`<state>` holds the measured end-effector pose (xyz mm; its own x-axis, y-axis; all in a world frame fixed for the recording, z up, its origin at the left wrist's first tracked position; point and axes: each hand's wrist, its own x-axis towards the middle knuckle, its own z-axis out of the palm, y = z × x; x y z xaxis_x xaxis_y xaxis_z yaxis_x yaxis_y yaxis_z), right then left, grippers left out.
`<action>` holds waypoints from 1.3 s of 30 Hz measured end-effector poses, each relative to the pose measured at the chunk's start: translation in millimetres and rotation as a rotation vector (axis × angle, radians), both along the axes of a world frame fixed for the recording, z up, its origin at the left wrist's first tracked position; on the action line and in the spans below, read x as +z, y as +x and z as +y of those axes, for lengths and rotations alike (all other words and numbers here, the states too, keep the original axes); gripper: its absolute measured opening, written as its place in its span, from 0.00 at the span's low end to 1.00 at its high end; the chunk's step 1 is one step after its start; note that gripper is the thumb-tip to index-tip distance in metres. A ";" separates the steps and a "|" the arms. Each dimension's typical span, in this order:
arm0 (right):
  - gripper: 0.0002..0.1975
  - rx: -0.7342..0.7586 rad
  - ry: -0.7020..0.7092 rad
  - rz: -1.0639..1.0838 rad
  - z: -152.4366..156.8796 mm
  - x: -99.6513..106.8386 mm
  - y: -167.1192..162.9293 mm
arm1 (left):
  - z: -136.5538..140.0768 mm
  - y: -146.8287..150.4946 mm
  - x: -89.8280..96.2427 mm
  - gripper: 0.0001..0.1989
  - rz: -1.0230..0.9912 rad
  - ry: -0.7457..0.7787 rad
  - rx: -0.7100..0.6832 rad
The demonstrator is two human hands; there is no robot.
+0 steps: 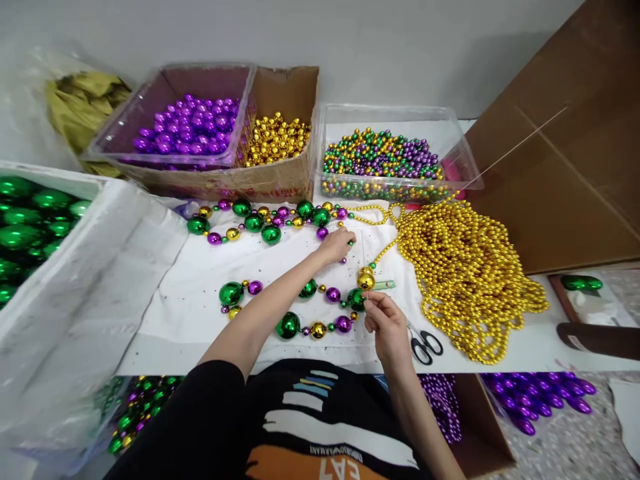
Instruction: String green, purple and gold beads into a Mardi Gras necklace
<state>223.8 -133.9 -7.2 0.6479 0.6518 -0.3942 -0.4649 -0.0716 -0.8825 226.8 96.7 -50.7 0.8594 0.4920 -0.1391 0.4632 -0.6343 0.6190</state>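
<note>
My left hand (338, 245) reaches over the cloth with its fingers closed, a small green bead (351, 243) at the fingertips. My right hand (387, 327) pinches a thin string (367, 293) just below a large gold bead (366, 279). Right beside those fingers lies a big green bead (356, 299), part of a strand with purple beads (343, 324) and gold beads (318, 330). My left forearm hides part of this strand. Farther back, another strand of big green beads (271, 234) joins a thin gold bead chain (370, 215).
Black-handled scissors (423, 347) lie right of my right hand, near a heap of gold bead chain (465, 273). Behind stand a purple-bead tub (235, 157), a cardboard box (220, 181) with gold beads and a clear tub (400, 115) of mixed beads. Large green balls (23, 237) fill a left-hand box.
</note>
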 end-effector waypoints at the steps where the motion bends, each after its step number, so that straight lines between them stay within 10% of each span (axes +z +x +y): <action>1: 0.11 0.007 -0.001 0.002 1.3 -0.8 -0.5 | 2.5 -3.8 0.5 0.12 0.006 0.002 -0.010; 21: 0.11 0.033 0.010 0.015 7.4 -6.6 -5.9 | -21.0 -40.2 22.1 0.13 -0.005 0.048 0.003; 29: 0.12 0.073 0.002 -0.026 2.9 -6.1 -6.3 | -24.4 -46.2 18.4 0.05 -0.134 -0.341 0.181; 34: 0.12 0.205 -0.068 -0.109 -2.9 -9.4 -11.3 | -12.1 -82.3 28.6 0.09 -0.593 -1.262 0.471; 39: 0.11 0.305 -0.081 -0.178 1.7 -6.1 -21.8 | -14.7 -112.5 31.3 0.05 -0.782 -1.521 0.612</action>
<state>202.0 -132.2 -13.3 0.4912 0.7971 -0.3513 -0.2509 -0.2567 -0.9333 114.3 82.0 -19.4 0.7067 0.5719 -0.4165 -0.2616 0.7582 0.5972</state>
